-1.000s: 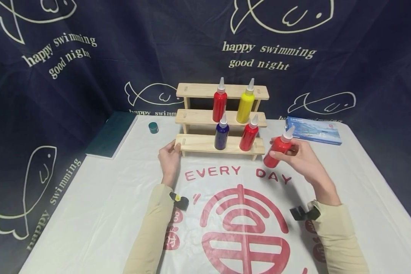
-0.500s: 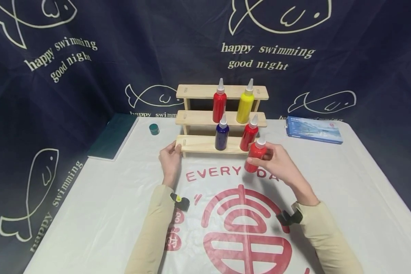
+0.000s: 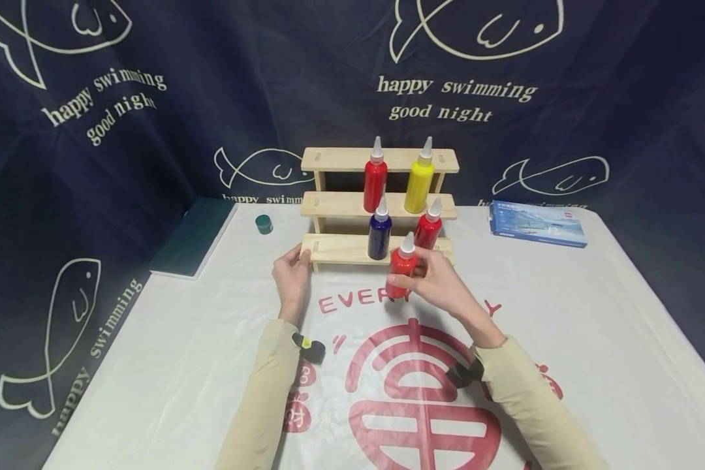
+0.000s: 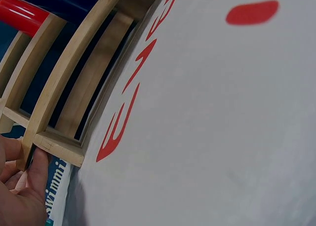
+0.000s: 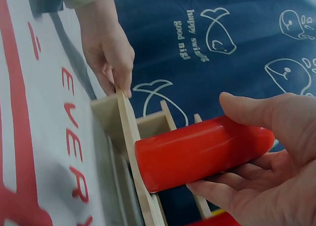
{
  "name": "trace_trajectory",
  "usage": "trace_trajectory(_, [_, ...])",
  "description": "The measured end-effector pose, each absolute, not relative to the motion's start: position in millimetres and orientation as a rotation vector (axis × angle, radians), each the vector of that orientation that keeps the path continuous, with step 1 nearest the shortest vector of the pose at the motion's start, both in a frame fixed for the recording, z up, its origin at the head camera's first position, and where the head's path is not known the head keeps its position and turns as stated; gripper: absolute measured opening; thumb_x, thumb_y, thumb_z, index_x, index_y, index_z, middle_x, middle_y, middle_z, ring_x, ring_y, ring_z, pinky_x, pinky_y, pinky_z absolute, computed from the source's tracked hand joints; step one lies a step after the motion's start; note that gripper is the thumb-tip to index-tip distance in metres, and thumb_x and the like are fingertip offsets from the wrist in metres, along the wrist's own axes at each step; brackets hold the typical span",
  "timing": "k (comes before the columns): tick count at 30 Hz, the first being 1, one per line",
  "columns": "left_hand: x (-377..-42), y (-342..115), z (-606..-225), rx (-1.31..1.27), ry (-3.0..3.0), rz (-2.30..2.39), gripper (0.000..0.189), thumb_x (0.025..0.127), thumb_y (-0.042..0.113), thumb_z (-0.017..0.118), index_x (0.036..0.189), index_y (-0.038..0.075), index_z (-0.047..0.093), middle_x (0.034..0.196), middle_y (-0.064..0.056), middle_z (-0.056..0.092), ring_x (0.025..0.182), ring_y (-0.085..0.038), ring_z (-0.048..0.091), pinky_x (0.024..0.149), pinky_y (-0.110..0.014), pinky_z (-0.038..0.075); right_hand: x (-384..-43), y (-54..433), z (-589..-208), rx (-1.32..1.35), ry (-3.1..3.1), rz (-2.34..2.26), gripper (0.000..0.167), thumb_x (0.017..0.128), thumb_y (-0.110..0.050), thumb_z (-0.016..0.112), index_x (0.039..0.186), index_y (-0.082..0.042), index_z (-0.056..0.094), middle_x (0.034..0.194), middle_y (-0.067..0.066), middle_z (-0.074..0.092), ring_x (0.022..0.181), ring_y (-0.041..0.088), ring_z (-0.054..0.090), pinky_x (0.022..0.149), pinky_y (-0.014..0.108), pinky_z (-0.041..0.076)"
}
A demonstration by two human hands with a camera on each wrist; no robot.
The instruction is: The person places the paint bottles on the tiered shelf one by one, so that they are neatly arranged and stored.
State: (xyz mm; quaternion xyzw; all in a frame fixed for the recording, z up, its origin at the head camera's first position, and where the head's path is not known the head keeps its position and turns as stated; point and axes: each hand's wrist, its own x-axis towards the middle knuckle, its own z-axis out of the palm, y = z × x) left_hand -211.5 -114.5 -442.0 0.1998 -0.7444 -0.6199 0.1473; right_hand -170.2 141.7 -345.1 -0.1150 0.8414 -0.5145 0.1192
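My right hand (image 3: 435, 281) grips a red squeeze bottle (image 3: 402, 274) with a white pointed cap, held upright in front of the lowest step of a wooden three-step rack (image 3: 341, 248). In the right wrist view the thumb and fingers wrap the red bottle (image 5: 197, 152). My left hand (image 3: 291, 277) pinches the left end of that lowest step, as the left wrist view shows with thumb and fingers on the wood (image 4: 29, 152). On the lowest step stand a dark blue bottle (image 3: 378, 236) and another red bottle (image 3: 428, 228), partly hidden by my right hand. A red bottle (image 3: 375, 186) and a yellow bottle (image 3: 420, 186) stand on the middle step.
Left of the rack sits a small green jar (image 3: 264, 224), with a dark green book (image 3: 194, 236) farther left. A blue flat box (image 3: 538, 224) lies at the back right. Behind the table hangs a dark blue curtain (image 3: 305, 78) with fish prints.
My right hand has carried the red bottle leftward, from right of the rack to in front of the lowest step, and the bottle has become more upright. The left hand keeps its hold.
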Motion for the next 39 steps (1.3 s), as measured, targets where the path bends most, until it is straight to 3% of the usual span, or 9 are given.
trace_trajectory(5, [-211.7, -115.7, -443.7, 0.583, -2.143, -1.783, 0.036, 0.096, 0.014, 0.06, 0.129, 0.0, 0.06, 0.127, -0.019, 0.063, 0.113, -0.026, 0.065, 0.088, -0.023, 0.058, -173.2, 123.2, -344.9, -0.347, 2.429, -1.522, 0.043, 0.085, -0.015, 0.075, 0.123, 0.0, 0.06, 0.106, 0.017, 0.071, 0.087, 0.028, 0.068, 0.074, 0.028, 0.053])
trace_trajectory(10, [-210.9, -115.1, -443.2, 0.591, -2.145, -1.769, 0.036, 0.096, 0.014, 0.061, 0.128, 0.0, 0.061, 0.125, -0.019, 0.064, 0.112, -0.026, 0.066, 0.088, -0.023, 0.058, -177.2, 106.3, -345.2, -0.364, 2.414, -1.521, 0.043, 0.085, -0.017, 0.076, 0.122, -0.001, 0.06, 0.102, 0.015, 0.071, 0.082, 0.028, 0.066, 0.067, 0.025, 0.05])
trace_trajectory(16, [-210.4, -113.8, -442.3, 0.594, -2.148, -1.77, 0.036, 0.096, 0.015, 0.061, 0.128, 0.001, 0.061, 0.125, -0.019, 0.065, 0.112, -0.025, 0.066, 0.086, -0.02, 0.058, -183.5, 88.6, -346.7, -0.379, 2.405, -1.533, 0.045, 0.085, -0.017, 0.076, 0.124, -0.003, 0.059, 0.106, 0.014, 0.071, 0.083, 0.023, 0.065, 0.073, 0.026, 0.054])
trace_trajectory(21, [-209.7, -114.1, -442.1, 0.588, -2.123, -1.799, 0.035, 0.096, 0.014, 0.061, 0.128, -0.001, 0.061, 0.122, -0.02, 0.066, 0.11, -0.025, 0.067, 0.087, -0.022, 0.058, -189.8, 75.2, -347.4, -0.429, 2.426, -1.565, 0.042, 0.086, -0.013, 0.075, 0.123, -0.002, 0.058, 0.108, 0.015, 0.07, 0.088, 0.024, 0.067, 0.087, 0.034, 0.059])
trace_trajectory(39, [-211.1, -115.9, -444.4, 0.622, -2.147, -1.791, 0.036, 0.095, 0.015, 0.062, 0.129, 0.003, 0.062, 0.129, -0.016, 0.063, 0.114, -0.025, 0.065, 0.093, -0.029, 0.057, -217.0, 42.5, -340.3, -0.346, 2.492, -1.58, 0.041, 0.092, -0.013, 0.068, 0.128, -0.003, 0.053, 0.124, 0.015, 0.063, 0.114, 0.027, 0.06, 0.104, 0.042, 0.05])
